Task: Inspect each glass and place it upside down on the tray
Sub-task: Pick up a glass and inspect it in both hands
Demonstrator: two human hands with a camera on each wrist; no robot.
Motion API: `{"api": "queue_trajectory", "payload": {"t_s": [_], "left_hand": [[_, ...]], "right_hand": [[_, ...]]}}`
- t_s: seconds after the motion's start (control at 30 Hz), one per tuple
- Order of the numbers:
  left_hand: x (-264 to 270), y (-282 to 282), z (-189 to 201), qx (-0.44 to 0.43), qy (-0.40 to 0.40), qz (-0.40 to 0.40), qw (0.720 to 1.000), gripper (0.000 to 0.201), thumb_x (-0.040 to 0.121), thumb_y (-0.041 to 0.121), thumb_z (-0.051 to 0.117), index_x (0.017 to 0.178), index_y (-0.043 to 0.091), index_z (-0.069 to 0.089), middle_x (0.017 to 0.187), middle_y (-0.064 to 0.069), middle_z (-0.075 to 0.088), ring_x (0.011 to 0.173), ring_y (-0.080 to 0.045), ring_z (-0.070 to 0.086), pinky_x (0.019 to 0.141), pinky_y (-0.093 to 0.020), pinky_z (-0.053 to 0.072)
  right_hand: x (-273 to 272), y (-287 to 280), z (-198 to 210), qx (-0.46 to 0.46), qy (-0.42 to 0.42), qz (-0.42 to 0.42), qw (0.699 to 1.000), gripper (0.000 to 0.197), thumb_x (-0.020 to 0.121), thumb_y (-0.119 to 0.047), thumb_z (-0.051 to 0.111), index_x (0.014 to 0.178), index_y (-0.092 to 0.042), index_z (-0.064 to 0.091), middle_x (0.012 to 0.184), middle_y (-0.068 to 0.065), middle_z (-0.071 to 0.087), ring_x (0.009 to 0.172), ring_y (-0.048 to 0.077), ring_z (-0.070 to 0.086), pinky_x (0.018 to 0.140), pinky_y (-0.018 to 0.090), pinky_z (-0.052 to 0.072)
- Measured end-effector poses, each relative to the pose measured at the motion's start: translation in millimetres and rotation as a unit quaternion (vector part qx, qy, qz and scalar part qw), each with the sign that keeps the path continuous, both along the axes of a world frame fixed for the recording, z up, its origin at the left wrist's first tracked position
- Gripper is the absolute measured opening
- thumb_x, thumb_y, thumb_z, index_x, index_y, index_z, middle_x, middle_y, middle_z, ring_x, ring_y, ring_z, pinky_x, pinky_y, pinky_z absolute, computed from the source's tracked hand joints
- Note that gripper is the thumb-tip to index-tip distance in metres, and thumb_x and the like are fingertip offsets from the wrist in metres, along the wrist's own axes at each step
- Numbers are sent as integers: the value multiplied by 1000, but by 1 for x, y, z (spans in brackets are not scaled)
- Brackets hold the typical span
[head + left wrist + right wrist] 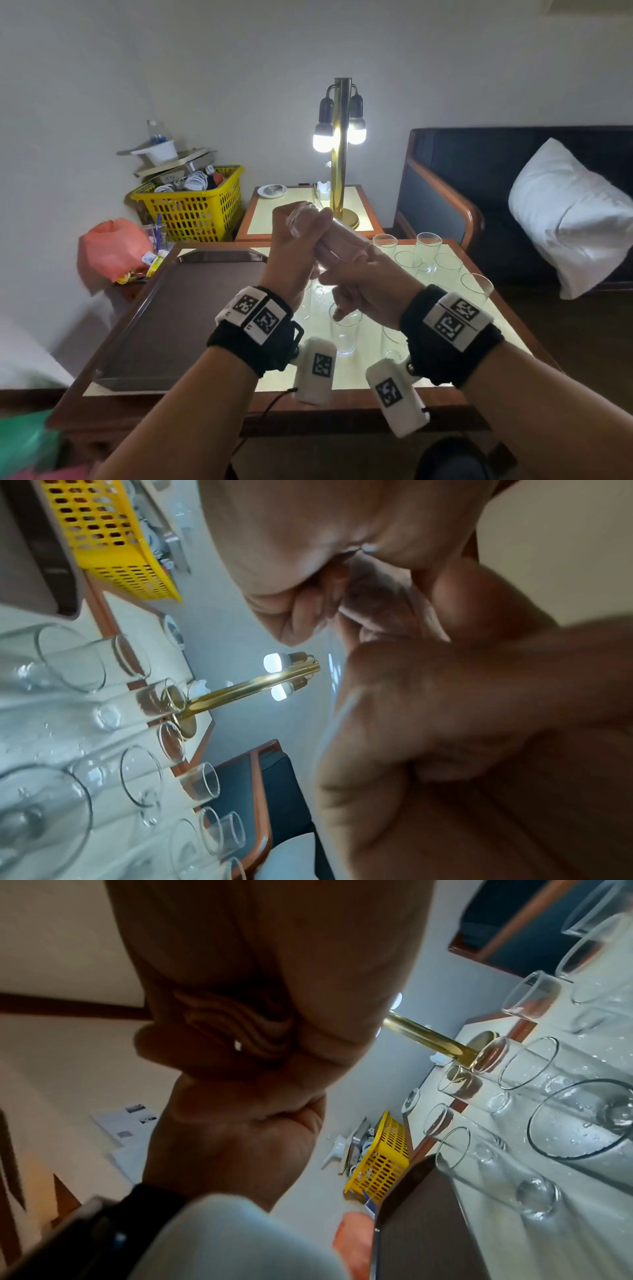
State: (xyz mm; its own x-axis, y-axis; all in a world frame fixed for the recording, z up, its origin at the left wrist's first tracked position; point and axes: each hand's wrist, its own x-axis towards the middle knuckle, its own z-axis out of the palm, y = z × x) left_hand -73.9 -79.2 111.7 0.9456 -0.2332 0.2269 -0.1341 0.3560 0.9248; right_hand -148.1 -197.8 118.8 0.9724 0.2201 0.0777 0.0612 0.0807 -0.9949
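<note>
Both hands are raised together above the counter [486, 310], gripping one clear glass [310, 219] between them. The left hand [294, 253] wraps its fingers around the upper end of the glass, which tilts away from the person with one end showing just above the left knuckles. The right hand [368, 281] curls around the lower stretch of the same glass, its fingers touching the left hand. In the left wrist view the left hand [308, 547] and the right hand [462, 737] press close together, and the glass between them is too blurred to make out. In the right wrist view the two hands meet in the same way, the right hand [274, 969] above the left hand [240, 1137].

Below and to the left of the left hand lies a dark brown tray [164, 322] on the counter, its surface bare. Under and to the right of the right hand stand many more clear glasses [424, 250], all upright with their mouths up, close to one another. Water drops show on the counter among them.

Beyond the hands a brass lamp [340, 150] is lit on a small side table [274, 214]. Further left of the left hand sits a yellow basket [191, 209] filled with dishes
</note>
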Motion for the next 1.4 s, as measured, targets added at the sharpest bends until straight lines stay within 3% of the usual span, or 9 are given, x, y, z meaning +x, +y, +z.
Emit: {"api": "queue_trajectory", "payload": {"t_s": [0.17,0.4,0.5,0.67,0.83,0.97,1.13,1.27,1.4], "left_hand": [[5,-1,8,70,21,25,997,46,92,37,76,122,16,48,83,-4,55,55,-7,54,46,-19,41],[-5,-3,0,-17,12,-7,1000,47,84,34,79,118,20,51,106,-5,60,90,-16,68,78,-36,60],[-3,2,3,43,19,-31,998,41,92,36,76,121,21,51,100,-8,58,69,-11,62,55,-24,52],[8,2,10,88,56,13,994,70,75,43,86,131,18,52,105,-16,63,82,-24,65,64,-35,50],[-1,2,0,-14,35,8,999,49,78,33,82,117,19,56,104,-7,62,87,-20,68,69,-36,57],[-1,8,6,64,26,-18,997,43,93,35,74,123,14,49,84,-5,55,52,-10,55,46,-25,46],[8,7,15,138,40,29,989,44,96,44,68,127,21,46,95,-5,59,66,-8,56,54,-24,40],[-3,7,10,46,30,12,998,31,96,34,69,121,23,54,95,-2,63,76,-15,66,64,-33,53],[0,9,8,32,25,-2,999,24,100,32,64,120,24,54,95,-1,61,63,-9,64,60,-30,52]], "right_hand": [[2,0,-7,-450,-242,-124,851,41,90,10,52,128,1,65,158,-5,40,124,11,57,92,2,45],[0,-2,1,40,-7,27,999,57,91,7,59,141,-19,53,138,36,47,46,25,51,49,30,55],[0,-4,0,-98,-43,-37,994,64,90,7,59,146,-22,50,146,15,55,46,23,59,49,26,55],[4,4,-16,-479,-238,-131,835,68,91,2,46,155,-19,40,153,-3,48,123,14,52,95,3,38],[3,11,-10,-49,-39,-48,997,61,87,15,58,141,-12,53,95,29,65,49,24,58,45,35,54],[-2,7,-6,-111,-44,-77,990,55,88,14,56,139,-7,55,98,1,76,45,15,58,53,36,58],[10,8,-21,-478,-237,-99,840,74,92,2,50,159,-23,29,163,-14,29,135,12,52,99,23,53],[9,7,-10,-132,-72,-43,988,76,89,10,62,153,-25,39,102,26,66,56,26,63,50,31,57],[8,4,-3,-68,-30,-39,996,65,90,10,59,148,-16,47,114,37,61,47,19,60,50,34,58]]}}
